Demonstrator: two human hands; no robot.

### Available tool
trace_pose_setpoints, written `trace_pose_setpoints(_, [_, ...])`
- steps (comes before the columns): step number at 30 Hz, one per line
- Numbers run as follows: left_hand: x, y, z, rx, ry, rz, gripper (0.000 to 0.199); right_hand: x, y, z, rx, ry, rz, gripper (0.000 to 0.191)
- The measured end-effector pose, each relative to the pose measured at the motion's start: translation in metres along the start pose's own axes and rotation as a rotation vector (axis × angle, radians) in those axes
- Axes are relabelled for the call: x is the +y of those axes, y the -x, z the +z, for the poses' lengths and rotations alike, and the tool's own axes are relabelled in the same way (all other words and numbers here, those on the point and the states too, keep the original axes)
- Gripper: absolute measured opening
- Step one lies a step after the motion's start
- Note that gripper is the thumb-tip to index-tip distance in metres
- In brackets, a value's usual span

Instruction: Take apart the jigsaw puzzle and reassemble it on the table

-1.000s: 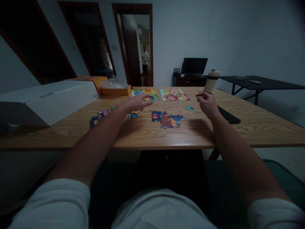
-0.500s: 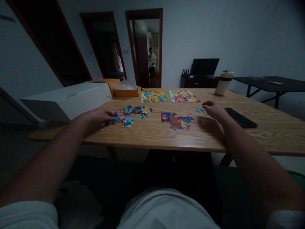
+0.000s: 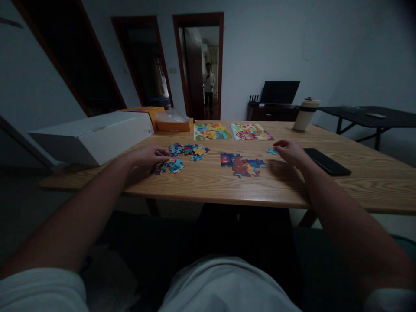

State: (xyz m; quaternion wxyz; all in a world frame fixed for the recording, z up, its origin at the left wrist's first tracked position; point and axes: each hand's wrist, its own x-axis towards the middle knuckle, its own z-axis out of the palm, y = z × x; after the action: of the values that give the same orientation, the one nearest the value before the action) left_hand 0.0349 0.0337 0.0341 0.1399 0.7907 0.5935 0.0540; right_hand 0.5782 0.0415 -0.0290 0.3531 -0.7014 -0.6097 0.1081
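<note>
My left hand (image 3: pixel 148 157) is at the left side of a pile of loose jigsaw pieces (image 3: pixel 177 164), its fingers bent, with a purple puzzle piece (image 3: pixel 159 153) showing between thumb and fingers. More loose pieces (image 3: pixel 186 150) lie just beyond. At the middle of the table is a partly joined puzzle (image 3: pixel 244 165) in brown, blue and orange. My right hand (image 3: pixel 290 151) is curled to the right of it, fingertips drawn together at the edge of a light blue puzzle piece (image 3: pixel 271 151) on the table. Whether the fingertips grip anything is hard to see.
Two colourful picture boards (image 3: pixel 212 131) lie at the far edge. To the left are a white box (image 3: pixel 107 132) and an orange tray (image 3: pixel 174 125) with clear plastic. A black phone (image 3: pixel 328 161) and a cup (image 3: pixel 305 115) are on the right. A person (image 3: pixel 208 84) stands in the doorway.
My left hand has moved right, further over the pile, covering its left pieces. My right hand has shifted slightly left towards the light blue piece. The joined puzzle looks unchanged.
</note>
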Motion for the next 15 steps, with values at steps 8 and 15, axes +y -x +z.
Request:
trace_pose_setpoints(8, [-0.008,0.003,-0.016,-0.15,-0.008,-0.023,0.076,-0.009,0.005,-0.002,-0.026,-0.006,0.023,0.021])
trace_pose_setpoints(15, [-0.028,0.021,-0.004,-0.171,-0.031,0.003,0.083,-0.011,0.007,-0.001,-0.045,-0.025,0.008,0.016])
